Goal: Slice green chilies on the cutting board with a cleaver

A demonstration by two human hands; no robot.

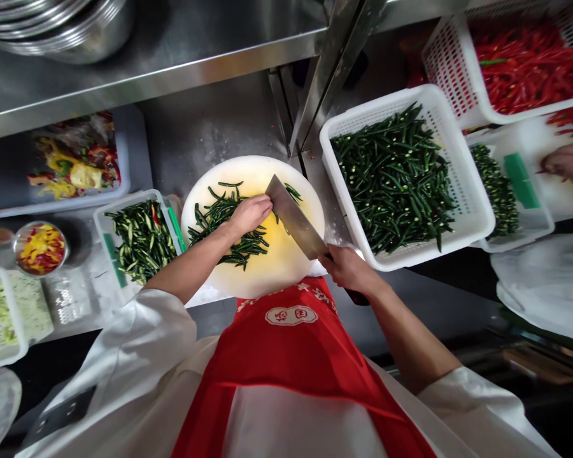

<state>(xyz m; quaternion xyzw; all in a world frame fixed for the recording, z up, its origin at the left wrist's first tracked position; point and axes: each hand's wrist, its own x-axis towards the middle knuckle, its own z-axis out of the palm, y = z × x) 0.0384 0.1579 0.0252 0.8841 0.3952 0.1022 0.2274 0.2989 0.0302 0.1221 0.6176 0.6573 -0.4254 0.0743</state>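
A round whitish cutting board point(286, 267) with a yellow-stained middle lies in front of me. Dark green chili peppers point(243, 248) are heaped on its left half, and a few pieces lie beyond the blade. My right hand point(346, 270) grips the dark handle of a wide cleaver point(297, 219), whose blade slants up and left over the board. My left hand point(252, 213) rests at the right edge of the pepper heap, its curled fingertips close to the blade's far end. Whatever is under those fingers is hidden.
Right of the board is a white basket point(468, 191) of green peppers; a basket point(487, 102) of red peppers stands behind. Left are a tub point(112, 261) of cut peppers and a metal bowl point(41, 249). A steel shelf point(172, 77) overhangs. Another person's hand point(570, 164) is far right.
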